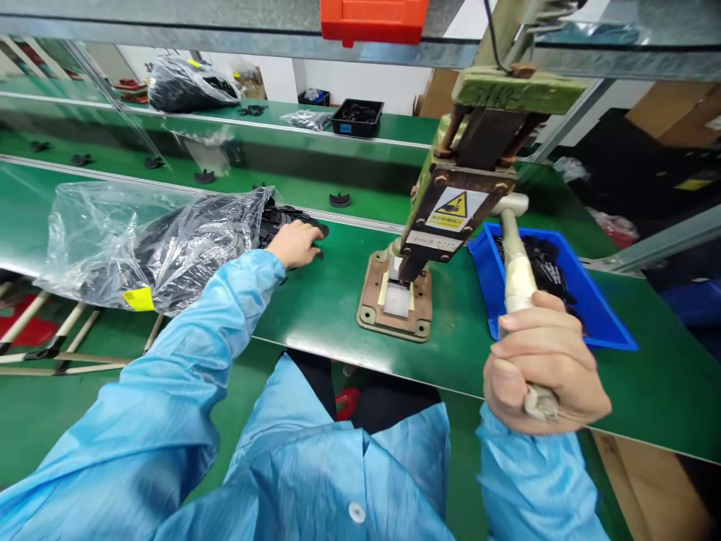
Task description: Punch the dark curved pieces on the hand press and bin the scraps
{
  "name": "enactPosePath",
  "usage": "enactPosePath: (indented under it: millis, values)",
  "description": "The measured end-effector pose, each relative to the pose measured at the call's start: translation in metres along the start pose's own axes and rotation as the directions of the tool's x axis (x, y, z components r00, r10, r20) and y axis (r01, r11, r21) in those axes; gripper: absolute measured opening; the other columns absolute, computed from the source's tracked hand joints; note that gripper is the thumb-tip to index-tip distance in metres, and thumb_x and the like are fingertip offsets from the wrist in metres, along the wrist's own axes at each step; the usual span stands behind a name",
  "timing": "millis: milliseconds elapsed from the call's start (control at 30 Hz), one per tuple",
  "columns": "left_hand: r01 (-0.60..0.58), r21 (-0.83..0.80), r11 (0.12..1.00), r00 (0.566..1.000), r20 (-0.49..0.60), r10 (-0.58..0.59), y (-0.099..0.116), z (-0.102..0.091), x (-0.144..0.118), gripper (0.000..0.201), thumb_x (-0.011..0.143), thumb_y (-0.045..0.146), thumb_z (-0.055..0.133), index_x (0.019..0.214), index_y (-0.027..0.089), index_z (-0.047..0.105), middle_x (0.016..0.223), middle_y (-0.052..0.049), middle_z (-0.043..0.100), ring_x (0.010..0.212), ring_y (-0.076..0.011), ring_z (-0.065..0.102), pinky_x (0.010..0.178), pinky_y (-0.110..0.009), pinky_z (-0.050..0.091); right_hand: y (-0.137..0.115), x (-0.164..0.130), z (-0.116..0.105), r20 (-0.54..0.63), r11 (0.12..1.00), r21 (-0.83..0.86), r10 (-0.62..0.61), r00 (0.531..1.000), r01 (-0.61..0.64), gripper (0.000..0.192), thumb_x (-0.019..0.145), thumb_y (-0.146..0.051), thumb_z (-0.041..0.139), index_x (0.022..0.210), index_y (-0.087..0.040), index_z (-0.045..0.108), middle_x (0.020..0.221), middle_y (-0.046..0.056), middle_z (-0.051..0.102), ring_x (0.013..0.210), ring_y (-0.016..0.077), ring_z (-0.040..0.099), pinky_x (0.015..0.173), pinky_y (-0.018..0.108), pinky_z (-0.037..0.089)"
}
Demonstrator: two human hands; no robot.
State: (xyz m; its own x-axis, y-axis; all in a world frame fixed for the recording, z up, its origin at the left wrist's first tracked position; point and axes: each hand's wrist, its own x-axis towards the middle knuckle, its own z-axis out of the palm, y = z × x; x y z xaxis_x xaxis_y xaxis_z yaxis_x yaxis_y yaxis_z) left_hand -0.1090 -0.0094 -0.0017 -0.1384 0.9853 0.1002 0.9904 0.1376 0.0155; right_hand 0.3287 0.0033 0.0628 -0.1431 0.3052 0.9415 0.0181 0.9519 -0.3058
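Observation:
My left hand (296, 244) is at the mouth of a clear plastic bag (185, 240) full of black plastic parts (276, 219). Its fingers curl down over the parts, and dark edges show beside the fingertips. My right hand (546, 364) is wrapped round the tape-covered lever handle (518, 278) of a green hand press (433, 195). Below the press ram, a pale block (397, 298) sits on the brown base plate (369, 300). A small dark piece appears under the ram, partly hidden by it.
Right of the press, a blue bin (600, 304) holds black parts. Single curved black pieces (339, 200) lie spaced along the green strip behind the bench (315, 300). A black tray (357, 119) stands farther back. A metal shelf with a red bin (374, 21) crosses overhead.

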Motion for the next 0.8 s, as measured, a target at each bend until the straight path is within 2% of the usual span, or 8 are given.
enactPosePath:
  millis: [100,233,400,533,600,667,733,800]
  values:
    - [0.027,0.142,0.990,0.988,0.146,-0.048,-0.033,0.001,-0.002,0.054,0.092,0.036,0.068,0.143,0.019,0.070,0.142,-0.015,0.072,0.133,-0.0386,0.059,0.106,-0.048,0.046,0.000,0.000,0.003,-0.027,1.000,0.011,-0.001,1.000,0.001,0.029,0.084,-0.033,0.076,0.061,-0.027,0.060,0.064,-0.007,0.065,0.075,0.0209,0.071,0.103,0.064,0.059]
    - [-0.036,0.156,0.987,0.979,0.202,0.003,-0.034,0.007,-0.004,0.051,0.090,0.031,0.064,0.140,0.023,0.073,0.140,-0.014,0.074,0.132,-0.0375,0.060,0.106,-0.048,0.043,0.001,-0.001,0.006,-0.038,0.999,0.019,-0.027,0.999,0.027,0.033,0.086,-0.035,0.076,0.060,-0.026,0.058,0.064,-0.006,0.064,0.075,0.0207,0.070,0.102,0.065,0.059]
    - [-0.091,0.065,0.994,0.990,0.115,0.083,-0.019,0.010,-0.007,0.042,0.100,0.033,0.051,0.128,0.020,0.079,0.128,-0.017,0.077,0.127,-0.0365,0.063,0.109,-0.052,0.043,0.000,-0.001,0.007,-0.042,0.999,0.034,-0.030,0.999,0.032,0.032,0.087,-0.034,0.075,0.062,-0.024,0.058,0.065,-0.005,0.064,0.077,0.0202,0.069,0.103,0.063,0.058]
    - [-0.033,-0.240,0.970,0.995,-0.101,0.009,0.002,0.002,-0.011,0.039,0.103,0.040,0.052,0.119,0.018,0.080,0.123,-0.015,0.075,0.118,-0.0314,0.068,0.106,-0.045,0.052,-0.002,-0.001,0.007,-0.033,0.999,0.043,-0.016,0.999,0.017,0.029,0.087,-0.032,0.074,0.064,-0.024,0.059,0.067,-0.005,0.064,0.080,0.0191,0.070,0.105,0.061,0.056]
    - [0.027,-0.510,0.860,0.991,-0.100,-0.090,0.024,-0.003,-0.014,0.035,0.102,0.046,0.059,0.108,0.017,0.079,0.102,-0.011,0.077,0.099,-0.0272,0.072,0.092,-0.040,0.058,-0.002,-0.002,0.007,-0.033,0.999,0.043,-0.018,0.999,0.019,0.029,0.088,-0.032,0.073,0.065,-0.024,0.058,0.068,-0.006,0.064,0.081,0.0184,0.069,0.106,0.061,0.056]
    - [0.115,-0.770,0.627,0.988,0.027,-0.149,0.054,-0.007,-0.016,0.034,0.097,0.051,0.070,0.098,0.017,0.075,0.083,-0.006,0.075,0.076,-0.0212,0.072,0.074,-0.034,0.059,-0.002,-0.002,0.008,-0.033,0.998,0.050,-0.027,0.999,0.028,0.029,0.088,-0.032,0.073,0.065,-0.023,0.058,0.068,-0.005,0.064,0.082,0.0181,0.070,0.107,0.060,0.055]
    - [0.197,-0.907,0.372,0.980,0.168,-0.109,0.086,-0.007,-0.016,0.035,0.091,0.050,0.082,0.091,0.017,0.068,0.076,-0.004,0.074,0.063,-0.0164,0.069,0.063,-0.029,0.057,-0.002,-0.002,0.008,-0.036,0.998,0.060,-0.031,0.999,0.033,0.029,0.088,-0.031,0.073,0.065,-0.023,0.058,0.069,-0.005,0.064,0.083,0.0180,0.070,0.107,0.060,0.055]
    - [0.266,-0.936,0.229,0.964,0.264,-0.041,0.114,-0.006,-0.015,0.037,0.087,0.044,0.088,0.086,0.017,0.063,0.074,-0.003,0.073,0.057,-0.0139,0.068,0.057,-0.026,0.055,-0.002,-0.002,0.008,-0.039,0.997,0.068,-0.030,0.999,0.032,0.029,0.088,-0.031,0.073,0.065,-0.022,0.058,0.069,-0.005,0.064,0.084,0.0180,0.070,0.107,0.059,0.055]
